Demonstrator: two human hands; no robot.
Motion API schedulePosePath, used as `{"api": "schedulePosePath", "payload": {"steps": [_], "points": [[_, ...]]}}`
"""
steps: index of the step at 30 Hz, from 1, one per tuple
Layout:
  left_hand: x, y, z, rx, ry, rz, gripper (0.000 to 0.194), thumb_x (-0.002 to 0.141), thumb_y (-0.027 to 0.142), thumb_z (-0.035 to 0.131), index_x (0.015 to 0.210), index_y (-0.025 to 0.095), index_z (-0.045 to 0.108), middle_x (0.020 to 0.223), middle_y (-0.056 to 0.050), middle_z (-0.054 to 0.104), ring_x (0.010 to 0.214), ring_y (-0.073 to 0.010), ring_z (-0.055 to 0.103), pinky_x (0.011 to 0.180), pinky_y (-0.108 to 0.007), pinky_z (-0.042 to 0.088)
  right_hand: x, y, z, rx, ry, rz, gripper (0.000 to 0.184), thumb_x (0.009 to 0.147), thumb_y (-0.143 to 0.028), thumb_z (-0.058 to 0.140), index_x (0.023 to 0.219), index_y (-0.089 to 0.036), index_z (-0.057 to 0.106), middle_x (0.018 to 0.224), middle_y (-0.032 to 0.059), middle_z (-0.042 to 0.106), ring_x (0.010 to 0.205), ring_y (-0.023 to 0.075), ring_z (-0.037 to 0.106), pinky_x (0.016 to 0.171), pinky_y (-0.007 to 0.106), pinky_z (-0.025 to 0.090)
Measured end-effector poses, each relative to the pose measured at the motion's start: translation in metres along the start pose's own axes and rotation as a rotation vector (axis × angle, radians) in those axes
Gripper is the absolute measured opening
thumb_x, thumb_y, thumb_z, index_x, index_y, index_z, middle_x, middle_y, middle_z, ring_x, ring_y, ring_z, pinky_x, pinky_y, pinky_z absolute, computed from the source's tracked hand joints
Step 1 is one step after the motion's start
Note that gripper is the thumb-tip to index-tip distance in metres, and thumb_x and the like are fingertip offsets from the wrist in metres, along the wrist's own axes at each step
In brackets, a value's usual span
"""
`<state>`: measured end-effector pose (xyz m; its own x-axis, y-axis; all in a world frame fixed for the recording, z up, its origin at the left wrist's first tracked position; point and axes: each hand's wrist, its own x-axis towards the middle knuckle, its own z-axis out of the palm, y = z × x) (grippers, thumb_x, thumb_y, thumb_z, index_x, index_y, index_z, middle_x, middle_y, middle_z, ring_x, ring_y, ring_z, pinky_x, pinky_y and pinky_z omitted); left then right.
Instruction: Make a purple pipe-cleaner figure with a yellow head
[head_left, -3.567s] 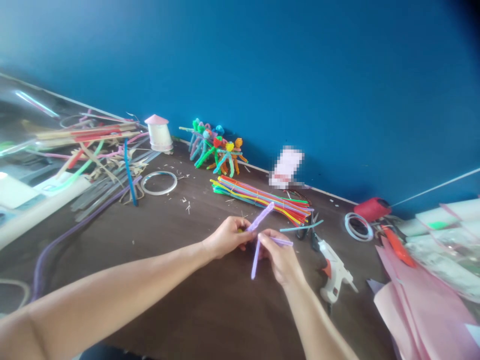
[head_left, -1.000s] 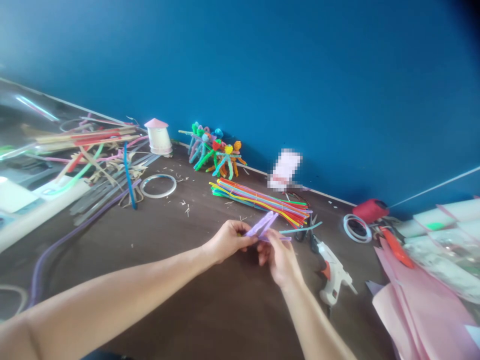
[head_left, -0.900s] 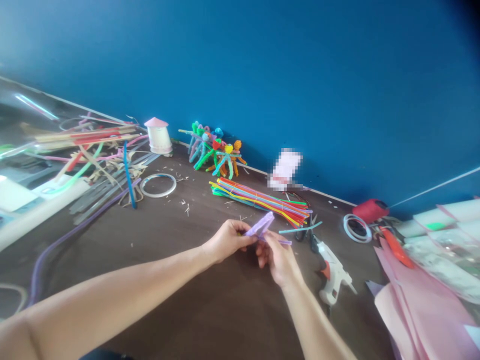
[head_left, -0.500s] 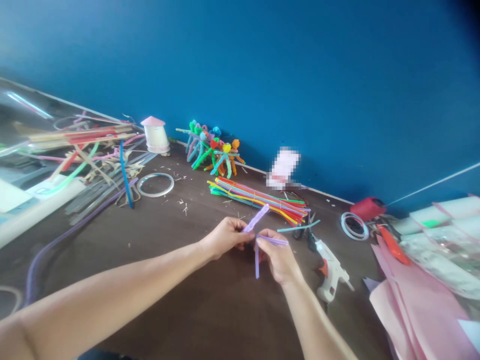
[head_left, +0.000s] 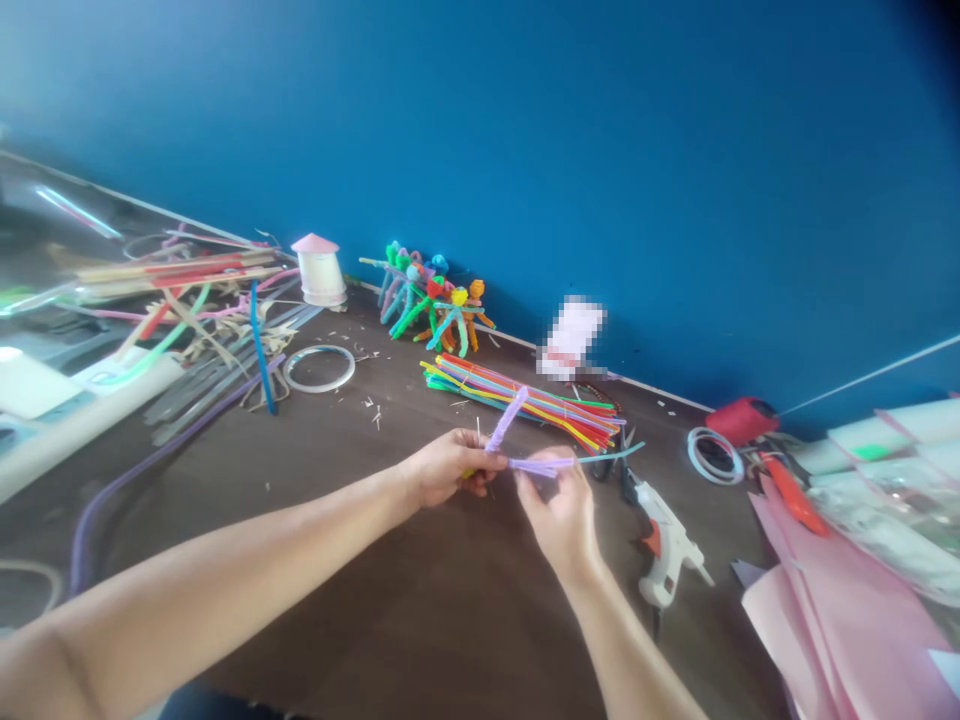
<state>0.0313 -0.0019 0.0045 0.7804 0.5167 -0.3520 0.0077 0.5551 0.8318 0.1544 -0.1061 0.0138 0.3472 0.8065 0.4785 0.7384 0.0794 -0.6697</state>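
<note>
Between thumb and fingers, my left hand (head_left: 447,470) pinches a purple pipe cleaner (head_left: 508,418). A thick, twisted part of it sticks up above the thumb, and thinner strands run off to the right. My right hand (head_left: 564,515) has its thumb and fingers around those strands; the exact grip is partly hidden. Something small and yellow shows under my left fingers, too covered to name. Just beyond both hands lies a bundle of coloured pipe cleaners (head_left: 480,385). A light-blue pipe cleaner (head_left: 619,453) lies by my right fingers.
Pipe-cleaner figures (head_left: 450,315) stand by the blue wall, near a white cup-like tower (head_left: 322,275). A glue gun (head_left: 670,555) and scissors (head_left: 624,465) lie to the right, before pink sheets (head_left: 840,610). Sticks and strips (head_left: 187,270) clutter the left, beside a ring (head_left: 321,370).
The thick purple part now stands more upright. The strand that hung down by my right hand now lies sideways with the other, and my right hand has turned and shifted slightly.
</note>
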Motion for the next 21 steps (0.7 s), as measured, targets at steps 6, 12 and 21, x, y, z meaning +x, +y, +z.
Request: {"api": "schedulePosePath", "payload": {"steps": [6, 12, 21], "points": [[0.002, -0.015, 0.007, 0.04, 0.264, 0.349, 0.027, 0.058, 0.034, 0.07, 0.07, 0.011, 0.062, 0.058, 0.002, 0.055, 0.048, -0.0058, 0.045, 0.045, -0.019, 0.04, -0.004, -0.003, -0.001, 0.104, -0.122, 0.181, 0.013, 0.078, -0.027, 0.052, 0.073, -0.017, 0.059, 0.063, 0.0006, 0.06, 0.052, 0.0123, 0.055, 0.052, 0.022, 0.044], [0.001, -0.017, 0.005, 0.23, 0.186, 0.429, 0.025, 0.062, 0.034, 0.067, 0.07, 0.011, 0.064, 0.059, 0.001, 0.056, 0.051, -0.007, 0.045, 0.048, -0.019, 0.039, -0.007, -0.005, 0.004, 0.268, -0.137, 0.263, 0.018, 0.077, -0.028, 0.053, 0.088, -0.016, 0.061, 0.071, 0.0032, 0.066, 0.05, 0.0131, 0.059, 0.05, 0.023, 0.048], [0.001, -0.011, 0.004, 0.156, 0.014, 0.183, 0.027, 0.053, 0.032, 0.073, 0.062, 0.01, 0.06, 0.05, 0.001, 0.056, 0.044, -0.007, 0.048, 0.045, -0.02, 0.04, 0.0, -0.013, -0.001, 0.155, -0.058, 0.231, 0.018, 0.076, -0.03, 0.052, 0.072, -0.015, 0.063, 0.056, 0.0016, 0.06, 0.05, 0.0136, 0.055, 0.05, 0.023, 0.045]]}}
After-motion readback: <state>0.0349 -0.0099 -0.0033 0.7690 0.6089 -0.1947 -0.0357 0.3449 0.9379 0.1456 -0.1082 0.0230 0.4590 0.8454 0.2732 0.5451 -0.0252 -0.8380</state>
